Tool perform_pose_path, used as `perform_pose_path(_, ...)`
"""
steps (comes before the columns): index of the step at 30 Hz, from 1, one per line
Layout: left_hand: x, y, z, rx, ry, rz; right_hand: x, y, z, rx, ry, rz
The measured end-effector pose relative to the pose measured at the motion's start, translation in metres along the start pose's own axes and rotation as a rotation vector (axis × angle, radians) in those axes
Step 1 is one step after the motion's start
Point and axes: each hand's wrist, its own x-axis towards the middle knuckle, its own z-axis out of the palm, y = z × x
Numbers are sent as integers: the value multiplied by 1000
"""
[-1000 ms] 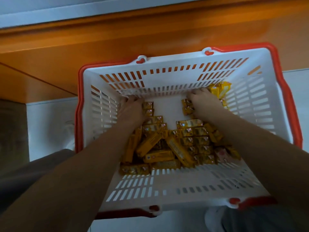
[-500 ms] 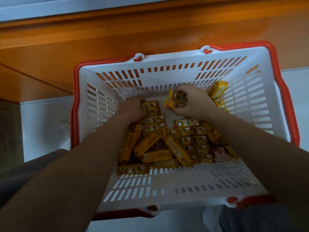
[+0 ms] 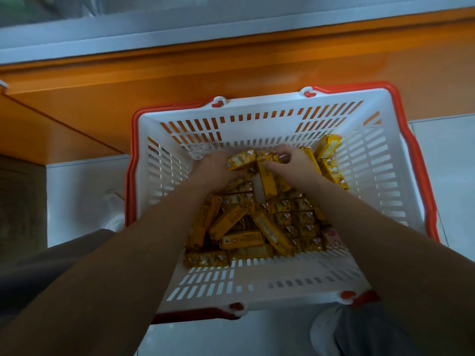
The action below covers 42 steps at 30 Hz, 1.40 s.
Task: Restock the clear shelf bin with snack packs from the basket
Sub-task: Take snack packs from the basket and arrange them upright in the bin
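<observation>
A white slotted basket (image 3: pixel 380 181) with a red rim stands on the floor below me. Several yellow snack packs (image 3: pixel 243 240) lie heaped on its bottom. Both my hands are inside it, near the far wall. My left hand (image 3: pixel 214 169) grips a yellow pack (image 3: pixel 241 161) lying crosswise. My right hand (image 3: pixel 293 165) curls round a bunch of packs (image 3: pixel 267 179) that hang lengthwise beneath it. The two hands nearly touch over the gathered packs. The clear shelf bin is not in view.
An orange shelf base (image 3: pixel 180 80) runs behind the basket, with a pale shelf edge (image 3: pixel 154 34) above it. White floor tiles (image 3: pixel 84 199) lie on both sides. My knees show at the lower left (image 3: pixel 51 263) and lower right (image 3: pixel 359 332).
The hands started apart on the heap. They have come together at the middle, each with packs, and lifted them slightly above the pile.
</observation>
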Motion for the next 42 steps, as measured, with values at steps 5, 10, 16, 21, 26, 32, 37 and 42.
perform_pose_path(5,-39,30,-18,-466,-20,-31,-37,-21,0,523,11,139)
perform_pose_path(10,-93,68,-47,-736,-27,-72,-91,-67,-12,800,-116,83)
perform_pose_path(16,-162,116,-114,-923,-66,-21,-153,-148,-55,882,-115,-46)
perform_pose_path(21,-224,154,-180,-1056,-10,36,-211,-222,-99,804,-98,-182)
perform_pose_path(26,-267,163,-213,-971,6,240,-262,-266,-126,825,-105,-240)
perform_pose_path(32,-274,156,-204,-1023,73,235,-275,-270,-116,928,-37,-243)
perform_pose_path(37,-261,154,-199,-1049,70,234,-260,-274,-105,876,23,-251)
perform_pose_path(42,-252,162,-199,-1120,56,231,-245,-276,-106,851,34,-293)
